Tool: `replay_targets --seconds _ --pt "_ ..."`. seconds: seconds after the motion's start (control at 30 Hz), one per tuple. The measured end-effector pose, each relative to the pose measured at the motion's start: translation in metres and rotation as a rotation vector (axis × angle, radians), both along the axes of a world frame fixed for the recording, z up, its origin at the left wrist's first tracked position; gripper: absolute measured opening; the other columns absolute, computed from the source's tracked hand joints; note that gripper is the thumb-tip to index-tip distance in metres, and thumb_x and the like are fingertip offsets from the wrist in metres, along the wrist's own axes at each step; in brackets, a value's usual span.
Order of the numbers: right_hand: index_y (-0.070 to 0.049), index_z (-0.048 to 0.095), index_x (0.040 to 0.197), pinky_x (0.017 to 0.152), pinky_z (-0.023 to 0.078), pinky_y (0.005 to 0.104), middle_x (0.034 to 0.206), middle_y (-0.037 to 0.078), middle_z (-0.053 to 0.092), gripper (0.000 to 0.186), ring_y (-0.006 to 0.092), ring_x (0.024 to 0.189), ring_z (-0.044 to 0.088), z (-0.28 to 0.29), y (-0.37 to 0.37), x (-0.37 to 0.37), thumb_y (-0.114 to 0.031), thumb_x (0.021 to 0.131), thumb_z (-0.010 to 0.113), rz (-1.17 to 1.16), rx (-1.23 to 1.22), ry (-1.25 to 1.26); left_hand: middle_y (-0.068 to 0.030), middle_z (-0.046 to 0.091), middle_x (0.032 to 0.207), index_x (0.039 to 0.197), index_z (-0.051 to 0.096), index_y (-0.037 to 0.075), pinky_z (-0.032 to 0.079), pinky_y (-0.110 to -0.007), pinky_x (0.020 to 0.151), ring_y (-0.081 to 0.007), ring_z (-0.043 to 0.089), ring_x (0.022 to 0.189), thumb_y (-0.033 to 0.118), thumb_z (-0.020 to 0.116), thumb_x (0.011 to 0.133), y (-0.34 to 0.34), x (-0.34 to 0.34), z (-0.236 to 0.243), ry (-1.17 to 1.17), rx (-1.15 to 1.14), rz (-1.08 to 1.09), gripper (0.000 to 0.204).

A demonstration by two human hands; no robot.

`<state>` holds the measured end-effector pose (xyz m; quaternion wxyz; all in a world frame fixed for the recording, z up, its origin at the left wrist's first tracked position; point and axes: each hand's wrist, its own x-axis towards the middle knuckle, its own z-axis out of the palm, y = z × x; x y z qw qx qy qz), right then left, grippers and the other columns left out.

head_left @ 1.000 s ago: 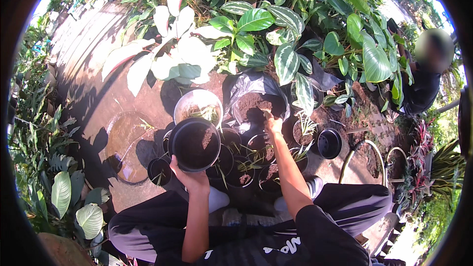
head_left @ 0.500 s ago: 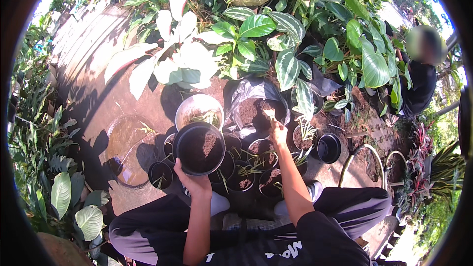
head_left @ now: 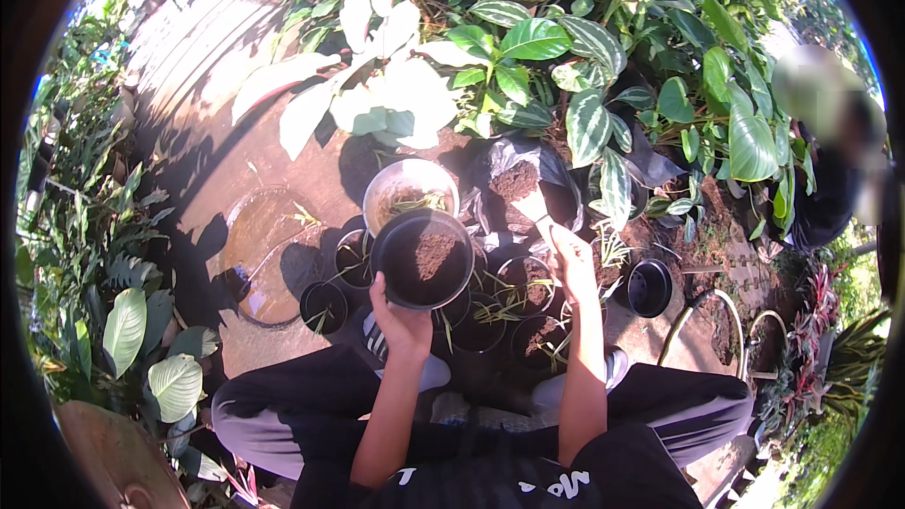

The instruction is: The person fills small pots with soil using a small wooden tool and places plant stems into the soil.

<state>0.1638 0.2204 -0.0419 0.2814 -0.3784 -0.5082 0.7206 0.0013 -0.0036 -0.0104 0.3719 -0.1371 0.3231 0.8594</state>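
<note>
My left hand [head_left: 401, 316] grips the rim and side of a black pot [head_left: 422, 259] with dark soil in it, held over several small pots of grassy plantlets [head_left: 526, 285]. My right hand [head_left: 573, 254] grips a pale hand trowel [head_left: 535, 207] heaped with loose soil [head_left: 514, 179], raised above a black plastic bag [head_left: 500, 217] that also contains soil, to the right of the held pot. A white bowl [head_left: 405, 172] with cuttings stands just behind that pot.
A shallow round pan [head_left: 264, 273] of brownish water lies left. An empty black pot [head_left: 649, 287] and looped hose [head_left: 712, 306] are at right. Leafy plants [head_left: 589, 113] crowd the back and sides. Another person [head_left: 815, 198] in dark clothing is at the far right.
My right hand has moved right and the trowel has come up from the bag with soil on it. The held pot has shifted right in the picture, along with much of the scene.
</note>
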Motion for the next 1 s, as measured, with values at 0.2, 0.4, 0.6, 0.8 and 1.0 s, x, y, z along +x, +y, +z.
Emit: replay_targets --seconds 0.2,0.4,0.6,0.8,1.0 --pt "-0.003 0.064 0.121 0.04 0.027 0.0183 0.063 -0.004 0.054 0.032 0.0009 0.045 0.037 0.064 -0.02 -0.008 -0.024 0.097 0.059 0.172 0.121 0.008 -0.0067 0.062 0.125 0.129 0.053 0.006 0.044 -0.034 0.1 -0.0192 0.058 0.117 0.042 0.051 0.099 0.0 -0.001 -0.001 0.015 0.119 0.018 0.047" --pt "0.0 0.066 0.119 0.074 0.049 0.0225 0.1 0.004 0.07 0.029 0.0076 0.082 0.061 0.099 -0.045 -0.023 -0.006 0.091 0.063 0.293 0.383 0.052 -0.0081 0.06 0.129 0.132 0.05 0.004 0.042 -0.036 0.104 -0.0206 0.056 0.121 0.038 0.052 0.098 -0.001 0.002 0.003 0.045 0.106 -0.007 0.048" --pt "0.002 0.064 0.121 0.093 0.05 0.0289 0.112 0.01 0.07 0.032 0.0134 0.104 0.064 0.108 -0.059 -0.03 0.003 0.089 0.063 0.331 0.462 0.024 -0.0093 0.058 0.131 0.134 0.048 0.003 0.039 -0.038 0.107 -0.0216 0.054 0.123 0.038 0.053 0.096 -0.004 0.002 0.003 0.05 0.101 -0.001 0.051" --pt "0.001 0.067 0.117 0.091 0.053 0.0308 0.114 0.013 0.07 0.03 0.0176 0.104 0.067 0.122 -0.06 -0.024 0.003 0.088 0.063 0.361 0.523 -0.04 -0.0101 0.058 0.132 0.133 0.049 0.003 0.039 -0.038 0.107 -0.0217 0.053 0.124 0.037 0.054 0.096 -0.005 0.002 0.008 0.087 0.059 -0.002 0.051" --pt "-0.007 0.07 0.115 0.091 0.053 0.0343 0.117 0.016 0.068 0.031 0.0288 0.106 0.068 0.129 -0.061 -0.017 0.001 0.086 0.063 0.523 0.759 -0.233 -0.0099 0.058 0.13 0.131 0.05 0.003 0.038 -0.039 0.106 -0.0218 0.054 0.122 0.037 0.054 0.096 -0.005 0.006 0.007 0.126 -0.023 -0.054 0.05"
